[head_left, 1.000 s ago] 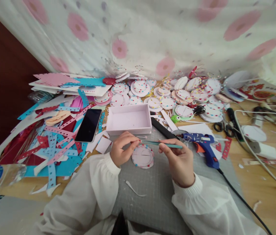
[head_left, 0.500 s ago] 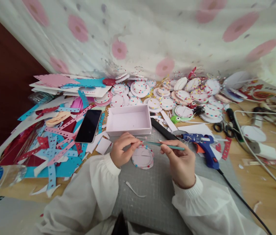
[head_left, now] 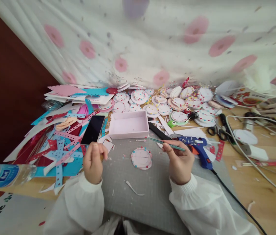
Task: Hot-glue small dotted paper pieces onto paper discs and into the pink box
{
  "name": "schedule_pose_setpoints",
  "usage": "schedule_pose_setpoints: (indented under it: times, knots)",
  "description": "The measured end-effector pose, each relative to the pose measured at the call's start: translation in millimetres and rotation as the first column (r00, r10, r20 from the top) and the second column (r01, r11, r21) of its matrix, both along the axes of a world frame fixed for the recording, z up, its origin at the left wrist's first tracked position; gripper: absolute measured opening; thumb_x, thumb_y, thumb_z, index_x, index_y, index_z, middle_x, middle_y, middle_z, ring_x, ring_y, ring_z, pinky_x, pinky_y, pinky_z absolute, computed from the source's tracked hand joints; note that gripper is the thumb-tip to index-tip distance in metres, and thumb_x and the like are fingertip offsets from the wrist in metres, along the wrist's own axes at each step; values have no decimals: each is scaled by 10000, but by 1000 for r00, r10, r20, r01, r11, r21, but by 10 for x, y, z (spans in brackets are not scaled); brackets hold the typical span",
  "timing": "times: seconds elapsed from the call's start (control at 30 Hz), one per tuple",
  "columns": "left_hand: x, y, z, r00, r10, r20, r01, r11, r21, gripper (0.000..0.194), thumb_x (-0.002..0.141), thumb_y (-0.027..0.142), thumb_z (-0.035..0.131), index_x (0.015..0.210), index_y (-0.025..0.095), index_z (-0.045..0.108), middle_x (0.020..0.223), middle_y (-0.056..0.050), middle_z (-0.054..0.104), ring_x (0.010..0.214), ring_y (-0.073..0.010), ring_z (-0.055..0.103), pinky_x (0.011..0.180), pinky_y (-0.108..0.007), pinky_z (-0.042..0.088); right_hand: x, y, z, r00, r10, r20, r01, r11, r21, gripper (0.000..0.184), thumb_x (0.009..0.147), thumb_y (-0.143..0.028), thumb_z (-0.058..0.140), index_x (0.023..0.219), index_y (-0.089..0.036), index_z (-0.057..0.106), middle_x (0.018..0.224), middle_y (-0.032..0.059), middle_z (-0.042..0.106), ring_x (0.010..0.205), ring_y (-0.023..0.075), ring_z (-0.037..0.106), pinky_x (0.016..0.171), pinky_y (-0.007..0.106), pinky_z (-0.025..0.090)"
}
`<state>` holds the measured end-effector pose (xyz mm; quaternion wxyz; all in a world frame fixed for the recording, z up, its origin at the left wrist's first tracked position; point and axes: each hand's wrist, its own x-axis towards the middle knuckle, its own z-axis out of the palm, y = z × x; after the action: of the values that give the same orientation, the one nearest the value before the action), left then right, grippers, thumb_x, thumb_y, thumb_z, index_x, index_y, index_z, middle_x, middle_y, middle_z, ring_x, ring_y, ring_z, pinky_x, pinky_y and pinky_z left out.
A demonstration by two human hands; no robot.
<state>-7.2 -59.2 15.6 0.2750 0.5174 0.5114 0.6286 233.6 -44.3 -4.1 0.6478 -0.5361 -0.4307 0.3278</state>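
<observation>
- The right hand (head_left: 181, 159), right of centre, is clamped on teal tweezers (head_left: 174, 146), thumb and fingers pinching them near the back end.
- The tweezers' tips reach leftward, above and apart from the disc; anything between them is too small to tell.
- The left hand (head_left: 93, 163), left of centre, has its fingers curled in toward the thumb; I cannot tell whether they close on anything.
- The two hands are well apart, with the disc between them.
- The white paper disc (head_left: 141, 158), ringed with red and blue beads, lies flat at the centre of the frame on a grey cutting mat (head_left: 152, 189).
- Below the disc is a thin curled paper scrap (head_left: 131, 188); above it stands an open white box (head_left: 129, 134).
- A smartphone (head_left: 92, 129) lies just above the left hand, beside a heap of punched paper strips (head_left: 59, 166) at left.
- A blue glue gun (head_left: 204, 159) rests just right of the right hand, with black-handled scissors (head_left: 221, 133) farther right on the wooden tabletop (head_left: 233, 192).
- More beaded discs (head_left: 139, 95) crowd the back, before a flowered curtain (head_left: 150, 42).
- A clear plastic bottle (head_left: 7, 176) lies at the lower left edge.
</observation>
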Motion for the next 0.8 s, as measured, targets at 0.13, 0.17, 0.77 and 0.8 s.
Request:
schedule_pose_setpoints:
  times: [0.13,0.17,0.77,0.8]
  knots:
    - [76,-319,98,979,-199,-39,188,963,-192,488,978,354,383,541,168,499,508,-9,529,527,-117,515,556,-256,416,-41,-118,48,960,16,279,-104,947,303,134,777,-137,667,875,-227,682,836,50,734,756,188,682,651,332,545]
    - [159,-388,124,963,-263,-56,243,939,-244,493,976,367,381,567,164,568,553,-27,593,552,-124,543,558,-254,429,-53,-166,61,924,20,383,-177,908,379,216,775,-87,646,924,-241,675,861,49,738,795,189,688,677,336,546]
    - [383,-323,147,860,-510,28,483,795,-367,372,848,350,486,550,141,560,489,0,543,475,-97,481,512,-204,391,402,-644,30,544,-115,831,-140,964,225,312,826,-164,530,1136,-171,559,1044,124,620,976,242,573,831,408,463]
    - [333,-233,150,807,-590,-6,553,759,-344,362,826,320,495,517,140,552,475,-2,537,471,-97,481,519,-208,391,508,-586,-50,510,-219,832,37,972,234,330,833,-244,551,1150,-153,549,1060,148,601,1025,280,550,868,455,444]
